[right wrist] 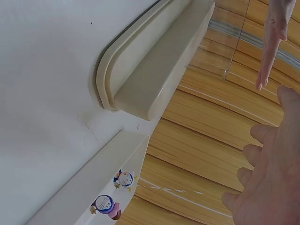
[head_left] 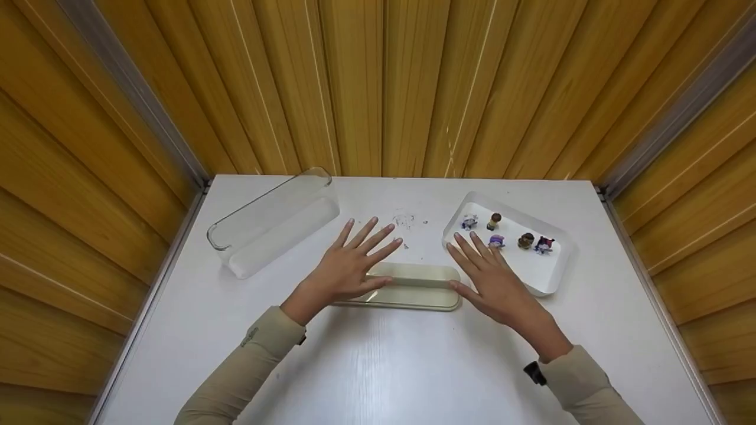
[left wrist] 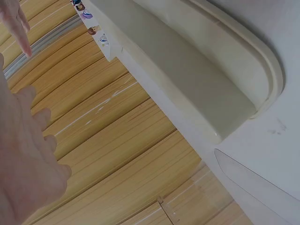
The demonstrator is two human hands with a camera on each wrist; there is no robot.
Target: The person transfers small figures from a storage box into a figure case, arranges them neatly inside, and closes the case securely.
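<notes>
As hands (head_left: 348,268) (head_left: 499,283) hover (fingers (head_left: 362,235) spread), beige case (head_left: 422,296) sits below.

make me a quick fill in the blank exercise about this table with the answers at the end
1. In the head view, the white tray shows ____ figurines.
2. The clear container stands to the person's ____ of the beige container.
3. As a digit, the number of figurines held by the left hand and right hand together is ____.
Answers: five; left; 0.
</notes>
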